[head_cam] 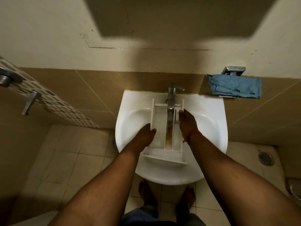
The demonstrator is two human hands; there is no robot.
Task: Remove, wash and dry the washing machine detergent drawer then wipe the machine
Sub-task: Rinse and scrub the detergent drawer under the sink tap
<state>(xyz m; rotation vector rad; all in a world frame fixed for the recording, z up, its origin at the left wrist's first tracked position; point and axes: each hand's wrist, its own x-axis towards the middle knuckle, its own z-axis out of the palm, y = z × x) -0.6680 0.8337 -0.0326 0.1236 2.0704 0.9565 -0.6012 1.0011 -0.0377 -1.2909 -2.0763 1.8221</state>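
The white detergent drawer (160,141) lies lengthwise in the white wash basin (130,118), its front panel toward me and its far end under the chrome tap (171,97). Water runs from the tap into the middle compartment, which carries a brown stain. My left hand (145,136) grips the drawer's left wall, thumb inside the left compartment. My right hand (187,124) holds the right wall, fingertips near a small insert at the far right. A red thread circles my right wrist.
A blue cloth (234,86) hangs on a chrome holder (234,70) on the tiled wall right of the basin. A metal door handle (29,103) sticks out at left. Floor drains (266,158) sit in the tiled floor. My bare feet stand under the basin.
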